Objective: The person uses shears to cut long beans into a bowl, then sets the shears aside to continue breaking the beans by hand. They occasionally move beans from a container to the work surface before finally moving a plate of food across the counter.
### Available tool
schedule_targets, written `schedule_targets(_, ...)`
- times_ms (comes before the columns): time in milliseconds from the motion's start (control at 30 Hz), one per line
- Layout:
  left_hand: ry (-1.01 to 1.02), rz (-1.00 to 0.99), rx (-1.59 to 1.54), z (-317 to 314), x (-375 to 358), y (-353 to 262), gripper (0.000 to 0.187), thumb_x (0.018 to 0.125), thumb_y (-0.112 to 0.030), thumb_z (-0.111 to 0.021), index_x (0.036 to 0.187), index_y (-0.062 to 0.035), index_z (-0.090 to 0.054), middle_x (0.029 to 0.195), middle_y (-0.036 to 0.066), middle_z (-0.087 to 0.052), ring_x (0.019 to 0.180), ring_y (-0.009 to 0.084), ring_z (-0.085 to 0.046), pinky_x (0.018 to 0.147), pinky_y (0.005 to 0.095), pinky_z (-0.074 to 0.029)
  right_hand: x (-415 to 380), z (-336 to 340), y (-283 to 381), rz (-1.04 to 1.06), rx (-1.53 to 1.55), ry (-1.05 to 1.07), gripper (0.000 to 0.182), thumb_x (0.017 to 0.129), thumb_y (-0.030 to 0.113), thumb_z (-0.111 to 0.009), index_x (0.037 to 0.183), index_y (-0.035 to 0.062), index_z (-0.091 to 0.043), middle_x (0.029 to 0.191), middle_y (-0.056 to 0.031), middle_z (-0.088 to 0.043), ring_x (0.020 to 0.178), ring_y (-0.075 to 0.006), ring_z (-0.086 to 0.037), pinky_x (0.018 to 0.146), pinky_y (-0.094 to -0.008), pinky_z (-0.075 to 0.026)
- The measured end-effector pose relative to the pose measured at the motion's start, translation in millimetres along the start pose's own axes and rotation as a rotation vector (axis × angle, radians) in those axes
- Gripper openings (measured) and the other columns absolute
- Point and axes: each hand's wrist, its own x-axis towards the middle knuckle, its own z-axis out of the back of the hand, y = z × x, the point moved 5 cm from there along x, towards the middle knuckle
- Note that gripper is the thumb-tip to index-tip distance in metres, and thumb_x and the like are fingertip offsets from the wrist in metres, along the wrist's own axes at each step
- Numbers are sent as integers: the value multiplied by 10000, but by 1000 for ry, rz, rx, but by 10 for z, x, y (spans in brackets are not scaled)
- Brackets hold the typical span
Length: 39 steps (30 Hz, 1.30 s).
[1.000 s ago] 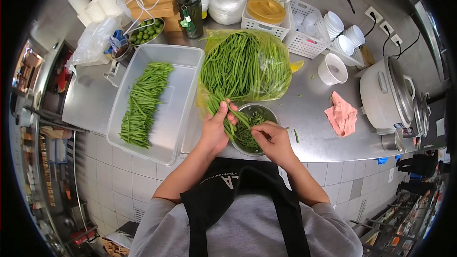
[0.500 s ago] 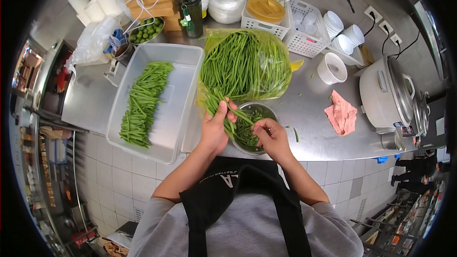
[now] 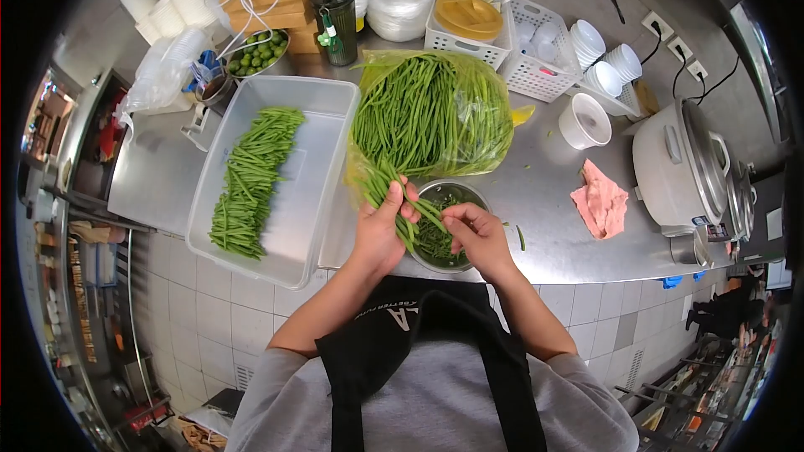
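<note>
My left hand [image 3: 379, 230] grips a bunch of green beans [image 3: 394, 195] over the near edge of a steel counter. Their tips hang over a small metal bowl [image 3: 448, 197] holding bean trimmings. My right hand [image 3: 477, 234] sits over the bowl, its fingers pinched on the lower end of one bean from the bunch. Behind lies an open yellow-green plastic bag [image 3: 431, 113] heaped with green beans. To the left stands a clear plastic tub [image 3: 322, 176] with a row of trimmed beans [image 3: 251, 176] along its left side.
A pink cloth [image 3: 600, 201], a white cup [image 3: 584, 121] and a rice cooker [image 3: 682, 167] stand to the right. White baskets [image 3: 536, 67], stacked bowls [image 3: 607, 63], a dark bottle [image 3: 337, 23], a bowl of limes [image 3: 255, 54] and boxes line the back. The counter edge runs just below the bowl.
My right hand has moved up and left from the bowl's near rim to the ends of the held beans. The left hand and the bunch have barely moved.
</note>
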Motion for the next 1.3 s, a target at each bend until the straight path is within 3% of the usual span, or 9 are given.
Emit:
schedule_targets(300, 53, 50, -11, -19, -57, 74, 183, 936, -213, -511, 1040, -63, -509, 832, 32, -527, 671, 92, -449, 628, 252, -406, 38, 27, -67, 11, 70, -46, 102, 886, 106, -546, 914, 18, -590, 763, -34, -587, 569, -48, -495, 498, -205, -430)
schedule_targets(400, 71, 83, 2, -53, -106, 115, 185, 936, -216, -512, 1040, -64, -509, 831, 31, -526, 666, 89, -449, 621, 253, -407, 77, 90, -193, -125, 456, -31, 95, 882, 102, -532, 901, 24, -583, 778, -47, -595, 569, -52, -496, 501, -206, -428)
schedule_targets(500, 86, 96, -19, -61, -103, 123, 185, 936, -218, -513, 1039, -65, -510, 828, 30, -525, 665, 87, -449, 621, 252, -408, 52, 133, -117, -75, 377, -114, 100, 878, 104, -545, 888, 16, -592, 783, -46, -596, 577, -74, -502, 505, -218, -423)
schedule_targets(633, 105, 84, -17, -73, -97, 107, 186, 937, -221, -512, 1036, -64, -513, 831, 30, -528, 667, 83, -451, 623, 253, -408, -19, 76, 89, -10, 104, -13, 116, 881, 108, -549, 900, 10, -607, 771, -34, -582, 579, -68, -500, 509, -210, -416)
schedule_targets(1000, 170, 63, 366, -116, -194, 158, 233, 945, -260, -491, 1037, -46, -511, 828, 32, -555, 685, 91, -482, 629, 241, -424, 8, 51, 31, 362, -329, -68, 44, 857, 50, -554, 853, 26, -590, 740, 12, -526, 564, -60, -479, 511, -197, -390)
schedule_targets(1033, 204, 56, 394, -142, -214, 154, 235, 949, -256, -484, 1038, -41, -511, 826, 33, -560, 688, 92, -488, 629, 239, -425, -11, 31, -27, 59, -81, -91, 63, 868, 56, -526, 861, 39, -587, 734, 2, -536, 550, -64, -479, 491, -198, -395)
schedule_targets(1067, 241, 51, 423, -168, -236, 141, 236, 952, -252, -478, 1038, -35, -512, 824, 34, -566, 692, 93, -494, 629, 236, -426, 8, 22, -44, 15, 49, -77, 75, 878, 79, -518, 866, 44, -582, 724, -8, -549, 527, -63, -471, 474, -202, -406)
schedule_targets(1200, 243, -29, 420, -211, -260, -49, 241, 954, -254, -471, 1043, -37, -524, 854, 44, -589, 750, 94, -514, 701, 234, -422, 67, 104, -103, -4, 99, -138, 86, 880, 100, -527, 857, 35, -579, 744, -27, -577, 504, -54, -458, 471, -202, -413)
schedule_targets(1300, -41, -176, 538, -74, -122, -548, 235, 944, -279, -489, 1048, -73, -530, 864, 39, -596, 814, 120, -540, 745, 256, -433, 67, 186, -100, 24, 57, -163, 88, 878, 108, -534, 856, 35, -579, 762, -37, -588, 500, -53, -458, 468, -197, -408)
